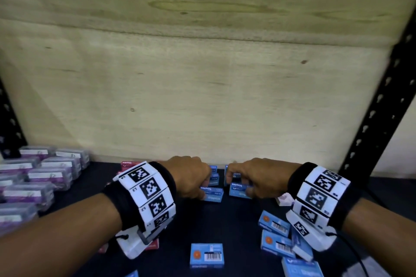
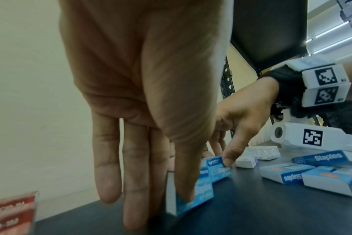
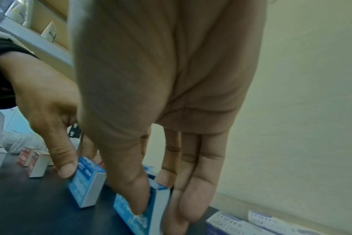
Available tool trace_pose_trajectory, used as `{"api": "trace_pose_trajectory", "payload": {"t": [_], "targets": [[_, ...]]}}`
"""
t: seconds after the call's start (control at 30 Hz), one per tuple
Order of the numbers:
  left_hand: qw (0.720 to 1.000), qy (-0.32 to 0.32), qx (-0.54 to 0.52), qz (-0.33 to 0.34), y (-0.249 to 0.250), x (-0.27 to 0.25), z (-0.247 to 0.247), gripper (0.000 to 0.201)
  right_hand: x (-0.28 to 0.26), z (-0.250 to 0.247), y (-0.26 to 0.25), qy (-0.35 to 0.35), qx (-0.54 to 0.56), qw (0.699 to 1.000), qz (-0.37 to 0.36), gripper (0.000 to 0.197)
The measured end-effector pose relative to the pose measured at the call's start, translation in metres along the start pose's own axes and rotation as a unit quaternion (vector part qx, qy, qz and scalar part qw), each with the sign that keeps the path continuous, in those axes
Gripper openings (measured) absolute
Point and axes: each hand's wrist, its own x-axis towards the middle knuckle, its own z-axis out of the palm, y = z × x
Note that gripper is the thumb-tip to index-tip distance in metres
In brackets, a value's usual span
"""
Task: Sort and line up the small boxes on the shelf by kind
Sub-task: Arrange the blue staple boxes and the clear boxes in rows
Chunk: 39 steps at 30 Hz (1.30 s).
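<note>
Two blue staples boxes stand on edge at the back middle of the black shelf (image 1: 225, 231). My left hand (image 1: 202, 189) pinches the left blue box (image 1: 213, 195), thumb on its printed front and fingers behind it, as the left wrist view shows (image 2: 203, 194). My right hand (image 1: 243, 184) pinches the right blue box (image 1: 238, 191) the same way, seen close in the right wrist view (image 3: 131, 221). The two boxes sit a small gap apart. More blue boxes (image 1: 213, 174) stand behind them against the wooden back panel (image 1: 202, 74).
Purple-labelled clear boxes (image 1: 40, 175) fill the left side. Red boxes (image 1: 127, 165) stand behind my left wrist. Several loose blue boxes (image 1: 274, 225) lie flat at the front right, one more (image 1: 206, 254) at the front middle. A small white box (image 1: 284, 200) and a black upright post (image 1: 378, 119) are to the right.
</note>
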Motion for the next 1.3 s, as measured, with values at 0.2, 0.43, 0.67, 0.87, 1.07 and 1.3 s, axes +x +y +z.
{"api": "trace_pose_trajectory", "payload": {"t": [0.2, 0.43, 0.67, 0.87, 1.07, 1.3], "targets": [[1.0, -0.007, 0.019, -0.002, 0.004, 0.001, -0.001, 0.026, 0.001, -0.001, -0.001, -0.004, -0.008, 1.0, -0.004, 0.043], [0.999, -0.013, 0.052, 0.006, 0.01, 0.003, 0.0, 0.03, -0.001, -0.001, -0.004, -0.015, -0.018, 1.0, -0.003, 0.043], [0.999, -0.037, 0.014, 0.023, 0.006, 0.007, -0.001, 0.024, -0.006, 0.0, -0.003, -0.006, 0.01, 1.0, 0.01, 0.042], [0.999, -0.042, 0.004, 0.016, 0.002, 0.006, -0.002, 0.034, -0.015, 0.002, 0.003, -0.009, -0.003, 0.996, 0.09, 0.027], [0.999, -0.044, 0.014, 0.006, 0.0, 0.006, 0.0, 0.033, -0.013, 0.004, 0.005, -0.018, -0.026, 0.995, 0.097, 0.019], [0.999, -0.052, -0.007, 0.002, 0.0, 0.006, 0.0, 0.037, -0.01, 0.002, 0.005, -0.029, -0.021, 0.995, 0.095, 0.019]]}}
